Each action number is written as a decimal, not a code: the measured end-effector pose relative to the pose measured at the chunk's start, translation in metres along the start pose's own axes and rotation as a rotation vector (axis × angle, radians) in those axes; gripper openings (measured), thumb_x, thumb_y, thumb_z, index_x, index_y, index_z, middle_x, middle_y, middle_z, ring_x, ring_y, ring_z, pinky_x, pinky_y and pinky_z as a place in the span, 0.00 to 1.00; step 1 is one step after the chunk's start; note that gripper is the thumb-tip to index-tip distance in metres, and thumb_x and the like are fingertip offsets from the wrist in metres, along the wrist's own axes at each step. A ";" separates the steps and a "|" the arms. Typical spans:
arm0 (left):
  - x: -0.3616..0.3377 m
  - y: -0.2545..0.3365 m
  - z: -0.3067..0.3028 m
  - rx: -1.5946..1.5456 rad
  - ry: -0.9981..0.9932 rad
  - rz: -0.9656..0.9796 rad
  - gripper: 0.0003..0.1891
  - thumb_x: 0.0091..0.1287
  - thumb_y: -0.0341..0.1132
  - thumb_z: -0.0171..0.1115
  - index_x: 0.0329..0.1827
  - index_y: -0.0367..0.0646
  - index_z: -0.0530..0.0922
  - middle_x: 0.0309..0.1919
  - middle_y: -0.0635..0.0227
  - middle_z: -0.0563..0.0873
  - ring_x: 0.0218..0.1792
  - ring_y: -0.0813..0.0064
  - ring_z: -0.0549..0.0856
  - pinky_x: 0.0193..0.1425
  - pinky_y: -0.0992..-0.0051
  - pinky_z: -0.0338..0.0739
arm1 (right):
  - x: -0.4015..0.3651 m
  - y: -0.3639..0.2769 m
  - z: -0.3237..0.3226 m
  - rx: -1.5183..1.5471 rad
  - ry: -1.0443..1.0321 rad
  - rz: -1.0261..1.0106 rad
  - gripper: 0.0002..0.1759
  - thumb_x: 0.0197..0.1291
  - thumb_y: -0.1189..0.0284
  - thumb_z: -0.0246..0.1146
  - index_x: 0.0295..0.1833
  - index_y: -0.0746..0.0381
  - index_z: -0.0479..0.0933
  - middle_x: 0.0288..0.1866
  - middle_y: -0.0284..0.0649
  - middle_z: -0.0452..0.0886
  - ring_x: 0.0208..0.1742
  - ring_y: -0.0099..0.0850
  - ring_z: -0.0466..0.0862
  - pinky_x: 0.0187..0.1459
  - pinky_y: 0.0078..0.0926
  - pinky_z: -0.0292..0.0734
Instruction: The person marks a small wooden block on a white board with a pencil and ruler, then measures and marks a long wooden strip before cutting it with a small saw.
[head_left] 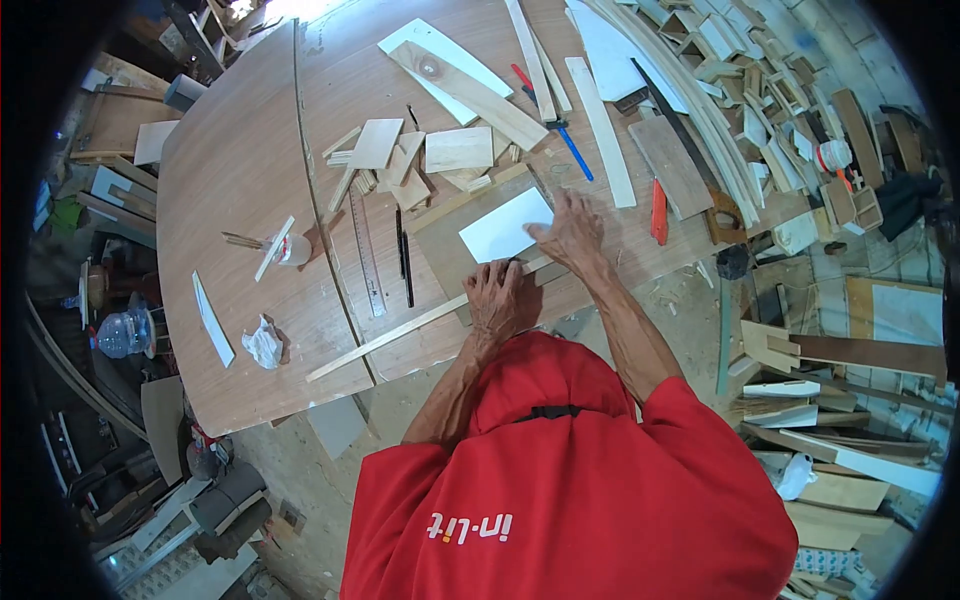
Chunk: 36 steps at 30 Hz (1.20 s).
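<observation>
White panel (503, 230) lies on a plywood board (445, 245) on the desk (240, 180), right hand (572, 233) flat on its edge with grip apart, left hand (500, 300) on a wooden strip (390, 340) beside it, fingers curled, grip state unclear.

**Counted items.** Two hands are shown, one left hand (500, 298) and one right hand (572, 232), over one wooden surface (230, 180). One white sheet (500, 228), one long thin strip (390, 338), one steel ruler (366, 255), two black pencils (407, 280), one blue pen (574, 152), one red tool (658, 212) and one handsaw (682, 132) are counted. One crumpled rag (263, 343) and one plastic bottle (125, 332) are also seen. The heaped offcuts (400, 160) overlap too much to be counted.
</observation>
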<state>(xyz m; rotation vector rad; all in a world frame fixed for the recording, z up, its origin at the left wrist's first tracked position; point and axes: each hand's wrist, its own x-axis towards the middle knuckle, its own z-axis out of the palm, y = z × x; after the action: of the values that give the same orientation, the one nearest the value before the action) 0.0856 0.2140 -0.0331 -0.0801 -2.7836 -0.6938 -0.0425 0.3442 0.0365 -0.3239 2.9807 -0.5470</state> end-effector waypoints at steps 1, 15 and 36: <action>-0.001 0.002 0.001 -0.018 0.054 0.008 0.19 0.61 0.39 0.59 0.56 0.51 0.76 0.50 0.66 0.78 0.54 0.62 0.74 0.55 0.57 0.62 | 0.004 -0.003 0.000 0.005 0.003 -0.008 0.35 0.52 0.61 0.70 0.64 0.63 0.68 0.55 0.55 0.77 0.59 0.51 0.77 0.57 0.45 0.75; -0.006 0.004 0.011 0.029 0.108 0.010 0.25 0.56 0.42 0.67 0.57 0.48 0.74 0.57 0.62 0.73 0.60 0.59 0.71 0.61 0.54 0.60 | 0.018 0.033 0.022 0.324 -0.045 0.014 0.24 0.56 0.66 0.68 0.56 0.65 0.77 0.51 0.50 0.84 0.49 0.47 0.85 0.50 0.41 0.80; -0.001 0.012 0.005 -0.064 0.066 -0.094 0.16 0.63 0.40 0.63 0.54 0.52 0.78 0.49 0.66 0.77 0.52 0.59 0.74 0.56 0.57 0.64 | 0.130 0.009 0.039 0.482 0.062 0.058 0.19 0.59 0.61 0.64 0.44 0.67 0.85 0.38 0.53 0.86 0.41 0.43 0.87 0.44 0.35 0.78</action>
<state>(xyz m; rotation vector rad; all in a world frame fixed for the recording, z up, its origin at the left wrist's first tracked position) 0.0866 0.2267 -0.0324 0.0611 -2.7166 -0.7934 -0.1662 0.3102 -0.0099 -0.1779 2.7767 -1.2480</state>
